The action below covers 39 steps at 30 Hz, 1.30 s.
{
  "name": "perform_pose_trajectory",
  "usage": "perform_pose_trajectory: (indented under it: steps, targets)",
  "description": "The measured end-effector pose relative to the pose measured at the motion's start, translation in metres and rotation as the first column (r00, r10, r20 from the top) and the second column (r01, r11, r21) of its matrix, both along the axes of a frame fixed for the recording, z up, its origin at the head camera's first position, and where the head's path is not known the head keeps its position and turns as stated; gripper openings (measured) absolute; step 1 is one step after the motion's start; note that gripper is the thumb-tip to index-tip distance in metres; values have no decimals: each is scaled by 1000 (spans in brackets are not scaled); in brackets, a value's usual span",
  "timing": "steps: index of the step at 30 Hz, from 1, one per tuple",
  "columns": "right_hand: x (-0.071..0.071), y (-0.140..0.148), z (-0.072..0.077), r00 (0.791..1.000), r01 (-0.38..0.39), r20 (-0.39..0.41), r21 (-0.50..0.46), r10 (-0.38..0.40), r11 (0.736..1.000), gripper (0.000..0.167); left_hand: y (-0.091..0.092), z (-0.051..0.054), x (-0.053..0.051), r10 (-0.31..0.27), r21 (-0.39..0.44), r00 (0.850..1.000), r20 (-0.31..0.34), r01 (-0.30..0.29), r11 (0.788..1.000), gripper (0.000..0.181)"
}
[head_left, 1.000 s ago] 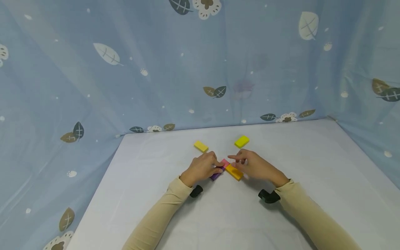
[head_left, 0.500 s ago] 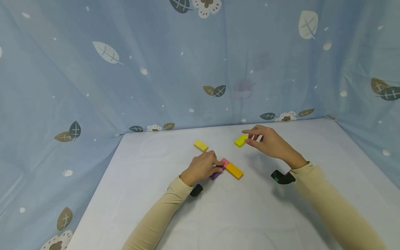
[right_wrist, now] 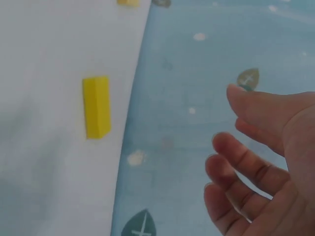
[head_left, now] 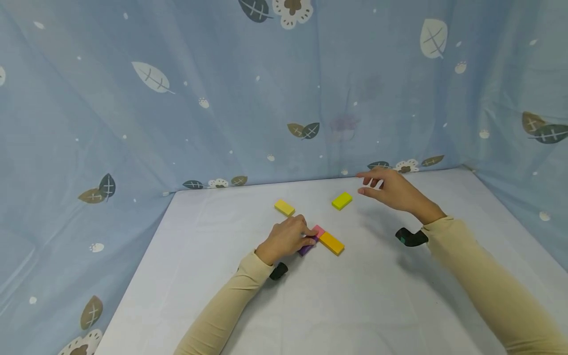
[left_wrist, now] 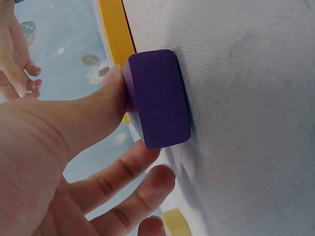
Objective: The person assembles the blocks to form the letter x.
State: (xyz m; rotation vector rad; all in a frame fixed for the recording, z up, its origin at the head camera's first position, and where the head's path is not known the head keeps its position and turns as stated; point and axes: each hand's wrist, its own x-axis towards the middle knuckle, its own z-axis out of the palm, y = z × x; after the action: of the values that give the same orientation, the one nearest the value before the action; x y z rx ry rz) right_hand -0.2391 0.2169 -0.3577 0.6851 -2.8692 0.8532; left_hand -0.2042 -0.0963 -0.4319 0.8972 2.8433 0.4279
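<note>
Broadly, a blue curtain (head_left: 266,88) printed with leaves is hanging in soft folds beyond the orange block (head_left: 332,243), and a finely woven white tablecloth (head_left: 377,296) is spreading beneath it. Above the cloth, farther off than the orange block and to its right, the right hand (head_left: 392,190) is hovering with thumb and fingers apart, holding nothing. Just left of the orange block, the left hand (head_left: 286,236) is pinching the purple block (left_wrist: 157,98) between thumb and finger, its forefinger reaching onto the pink one. Steadying the joined pieces seems to be the step in hand; picking up the lime block from here would call for a low leftward reach and a light pinch. The orange block itself is lying flat, a smooth oblong; the purple block is showing a matt end with rounded corners. Beyond the orange block, the crisp-edged lime block (head_left: 342,201) is lying loose, with the pale yellow block (head_left: 284,207) sitting farther left. The pink block (head_left: 318,230), partly covered, is touching the orange block's far end.
</note>
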Motion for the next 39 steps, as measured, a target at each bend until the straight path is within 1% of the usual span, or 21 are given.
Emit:
perform_pose_trajectory:
  steps: [5, 11, 18, 23, 28, 34, 39]
  targets:
    - [-9, 3, -1, 1000, -11, 7, 42, 11, 999, 45, 0, 0, 0, 0, -2, 1000, 2, 0, 1000, 34]
    - [-22, 5, -5, 998, -25, 62, 75, 21, 997, 50, 1, 0, 0, 15, -9, 1000, 19, -15, 1000, 34]
    - [-38, 6, -20, 993, -54, 106, 114, 42, 992, 49, 1, 2, -1, 24, -9, 999, 26, -24, 1000, 34]
    - [-46, 2, -30, 991, -68, 127, 133, 52, 989, 50, 2, 2, 1, 26, 4, 999, 26, -26, 1000, 35]
    - [-51, 0, -40, 988, -85, 143, 138, 65, 987, 49, 2, 0, 2, 22, 6, 1000, 21, -22, 1000, 35]
    - [-52, -4, -42, 986, -107, 144, 151, 86, 983, 48, 2, 0, 2, 25, 6, 999, 28, -25, 1000, 35]
    - [-54, -6, -45, 985, -106, 149, 154, 82, 982, 48, 2, 2, 2, 24, 8, 1000, 18, -24, 1000, 34]
